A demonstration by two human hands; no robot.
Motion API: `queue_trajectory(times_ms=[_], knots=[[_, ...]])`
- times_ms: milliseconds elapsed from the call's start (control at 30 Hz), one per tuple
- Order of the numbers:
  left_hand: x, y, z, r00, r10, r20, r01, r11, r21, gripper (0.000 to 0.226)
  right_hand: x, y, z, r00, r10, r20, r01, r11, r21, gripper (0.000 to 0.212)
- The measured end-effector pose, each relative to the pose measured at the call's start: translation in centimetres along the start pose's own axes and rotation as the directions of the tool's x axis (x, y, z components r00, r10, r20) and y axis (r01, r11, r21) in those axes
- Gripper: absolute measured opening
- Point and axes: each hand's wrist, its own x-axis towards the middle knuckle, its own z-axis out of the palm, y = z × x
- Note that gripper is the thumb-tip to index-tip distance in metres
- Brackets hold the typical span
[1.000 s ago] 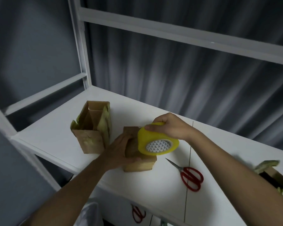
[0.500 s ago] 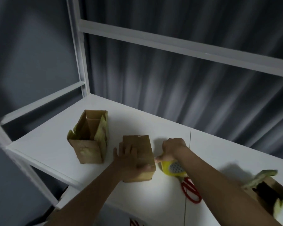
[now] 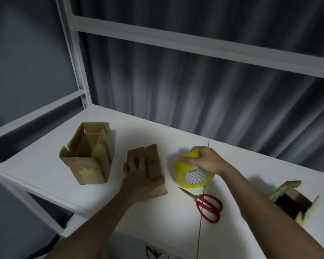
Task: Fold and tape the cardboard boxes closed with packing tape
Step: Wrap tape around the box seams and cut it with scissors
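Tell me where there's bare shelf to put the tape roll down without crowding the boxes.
Bare shelf runs along the back, behind the open box and the folded box. More lies at the front, left of the scissors. It is crowded between the folded box under the left hand, the tape roll in the right hand, and the scissors.

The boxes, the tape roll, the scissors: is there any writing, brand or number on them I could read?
No readable text anywhere.
Tape roll: its core shows a pattern of small grey shapes, no letters I can make out.
Closed box, open box, box at the right edge: plain cardboard, no print visible.
Scissors: red handles, no marking visible.
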Motion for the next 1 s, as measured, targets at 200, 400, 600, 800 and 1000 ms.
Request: queue_trajectory(times_ms=[200,400,600,800,1000], knots=[[-0.4,-2.2,0.4,1.0,0.003,0.008,0.002,0.79,-0.613,0.107,-1.1,-7.8,-2.9,0.96,-0.277,0.024,0.273,0.924,-0.269,0.042],[-0.9,-4.2,-1.8,0.923,0.381,-0.048,-0.383,0.906,-0.183,0.092,-2.1,-9.4,-0.5,0.957,-0.282,0.067,0.29,0.933,-0.213,0.039],[0.0,-2.4,-3.2,0.906,0.422,0.036,-0.415,0.9,-0.134,0.079,-2.2,-10.1,-0.7,0.954,-0.272,0.123,0.283,0.956,-0.08,0.03],[-0.1,-4.7,-3.2,0.931,0.35,0.107,-0.342,0.936,-0.088,0.108,-1.7,-7.4,-0.2,0.984,-0.142,0.105,0.174,0.881,-0.441,0.051],[0.4,-4.7,-3.4,0.896,0.355,0.267,-0.373,0.928,0.018,0.086,-0.2,-4.7,4.2,0.973,0.07,0.218,0.1,0.727,-0.68,0.069]])
